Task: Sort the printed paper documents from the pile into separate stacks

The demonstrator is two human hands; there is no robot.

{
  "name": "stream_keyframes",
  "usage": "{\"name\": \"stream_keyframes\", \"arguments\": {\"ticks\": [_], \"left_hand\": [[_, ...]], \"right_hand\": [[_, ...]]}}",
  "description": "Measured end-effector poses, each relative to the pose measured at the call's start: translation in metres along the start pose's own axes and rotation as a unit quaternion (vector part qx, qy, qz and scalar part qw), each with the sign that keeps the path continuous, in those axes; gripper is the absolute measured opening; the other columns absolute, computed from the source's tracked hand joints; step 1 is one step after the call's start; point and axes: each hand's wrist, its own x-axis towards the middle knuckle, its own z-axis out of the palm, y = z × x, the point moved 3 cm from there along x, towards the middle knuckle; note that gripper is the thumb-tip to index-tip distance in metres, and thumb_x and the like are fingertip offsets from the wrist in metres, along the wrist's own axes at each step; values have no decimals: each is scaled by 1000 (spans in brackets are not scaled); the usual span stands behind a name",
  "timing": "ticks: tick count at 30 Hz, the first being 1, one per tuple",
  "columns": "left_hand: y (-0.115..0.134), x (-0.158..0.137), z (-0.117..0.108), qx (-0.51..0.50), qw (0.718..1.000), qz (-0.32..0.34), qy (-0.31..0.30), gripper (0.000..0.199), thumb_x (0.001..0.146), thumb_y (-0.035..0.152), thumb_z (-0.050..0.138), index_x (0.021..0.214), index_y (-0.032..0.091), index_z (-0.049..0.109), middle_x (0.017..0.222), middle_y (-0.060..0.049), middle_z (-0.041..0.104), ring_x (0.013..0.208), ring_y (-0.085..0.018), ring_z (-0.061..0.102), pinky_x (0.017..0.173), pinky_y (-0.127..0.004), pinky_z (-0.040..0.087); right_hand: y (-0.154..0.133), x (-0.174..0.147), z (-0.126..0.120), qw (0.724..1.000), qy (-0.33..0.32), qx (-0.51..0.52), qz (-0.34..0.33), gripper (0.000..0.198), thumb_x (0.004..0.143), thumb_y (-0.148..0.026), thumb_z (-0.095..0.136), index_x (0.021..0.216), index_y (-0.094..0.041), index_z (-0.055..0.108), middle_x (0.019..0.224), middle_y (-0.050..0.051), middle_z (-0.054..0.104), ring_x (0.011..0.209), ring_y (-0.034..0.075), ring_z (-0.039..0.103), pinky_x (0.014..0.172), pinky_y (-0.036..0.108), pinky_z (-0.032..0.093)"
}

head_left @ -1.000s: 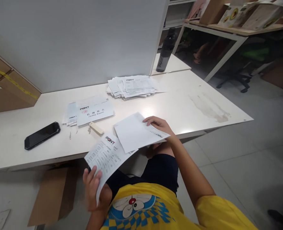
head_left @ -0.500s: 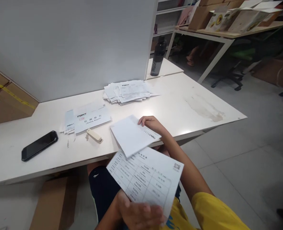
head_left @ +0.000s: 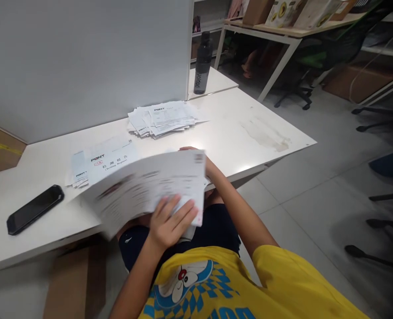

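A printed sheet with tables of text is bowed and blurred over the table's front edge. My left hand grips its lower right part, fingers spread across the printed face and thumb out of sight. Behind the top right of this sheet is my right hand; only the back of it and a little of the fingers show, and what it touches is hidden. Left of the sheet, a small pile of papers marked PONY, Testing Report, lies on the white table.
A larger, uneven paper stack sits against the grey partition. A black phone lies at the left, and a dark bottle stands beyond the partition's end. Cardboard boxes are at the far left.
My left hand has raised the printed sheet up and left from my lap, and the sheet has bent. It now covers the white papers by my right hand and the cream USB stick. The view has shifted.
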Motion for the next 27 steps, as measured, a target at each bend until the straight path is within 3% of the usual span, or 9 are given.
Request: {"name": "stream_keyframes", "arguments": {"ticks": [4, 6, 9, 12, 16, 20, 22, 23, 27], "left_hand": [[-37, 21, 39, 89, 987, 97, -90, 46, 95, 8, 38, 131, 25, 60, 130, -7, 67, 137, -24, 48, 115, -52, 36], [-38, 20, 39, 102, 986, 102, -87, 48, 92, 5, 41, 131, 24, 61, 130, -7, 67, 139, -24, 46, 116, -51, 35], [-28, 11, 31, 112, 987, 93, -66, 50, 88, 2, 43, 130, 21, 61, 130, -8, 67, 144, -24, 39, 119, -51, 29], [-20, -10, 27, 134, 990, 48, 1, 56, 85, -1, 42, 134, 22, 59, 135, -9, 63, 148, -27, 29, 120, -55, 25], [-23, -54, 38, 130, 976, -66, 159, 54, 89, 6, 47, 140, 24, 52, 142, -14, 55, 148, -33, 28, 118, -62, 24], [-36, -77, 55, -9, 938, -225, 263, 53, 97, 25, 48, 149, 21, 34, 145, -17, 49, 138, -23, 45, 111, -44, 44], [-41, -74, 62, -148, 899, -307, 276, 50, 100, 32, 44, 148, 24, 32, 139, -14, 55, 130, -19, 54, 105, -38, 49], [-43, -70, 65, -230, 865, -350, 277, 47, 101, 35, 43, 146, 25, 36, 136, -13, 58, 126, -18, 58, 104, -38, 50], [-42, -47, 76, -522, 650, -472, 285, 41, 95, 40, 56, 132, 22, 54, 134, -13, 63, 124, -24, 61, 106, -42, 50]], "right_hand": [[7, 7, 0, 993, -42, 88, 69, 56, 81, -68, 53, 103, -20, 71, 110, 10, 69, 93, 23, 63, 81, 36, 51], [6, 6, 1, 993, -58, 64, 76, 50, 78, -63, 62, 102, -20, 72, 105, 9, 70, 93, 22, 63, 82, 35, 51], [2, 2, 5, 997, -69, -15, 40, 37, 72, -38, 74, 105, -22, 72, 102, 6, 69, 93, 21, 62, 81, 34, 50], [1, -2, 7, 995, -82, -62, 2, 34, 73, -26, 71, 107, -22, 72, 102, 5, 67, 88, 17, 60, 77, 31, 49], [9, -4, 2, 993, -99, -65, -10, 36, 80, -27, 65, 116, -23, 70, 112, 7, 65, 89, 16, 59, 76, 30, 49], [13, -7, 0, 993, -100, -65, -1, 37, 80, -26, 65, 117, -23, 69, 116, 8, 65, 93, 18, 60, 78, 31, 50], [12, -10, 2, 994, -94, -61, 1, 38, 79, -24, 64, 117, -22, 70, 116, 7, 65, 94, 18, 61, 79, 30, 50], [10, -12, 4, 994, -92, -57, 2, 38, 79, -23, 64, 117, -22, 70, 116, 7, 66, 93, 18, 61, 79, 30, 50], [3, -20, 15, 991, -109, -69, 20, 37, 81, -25, 63, 117, -23, 71, 112, 6, 70, 95, 19, 64, 80, 31, 50]]}}
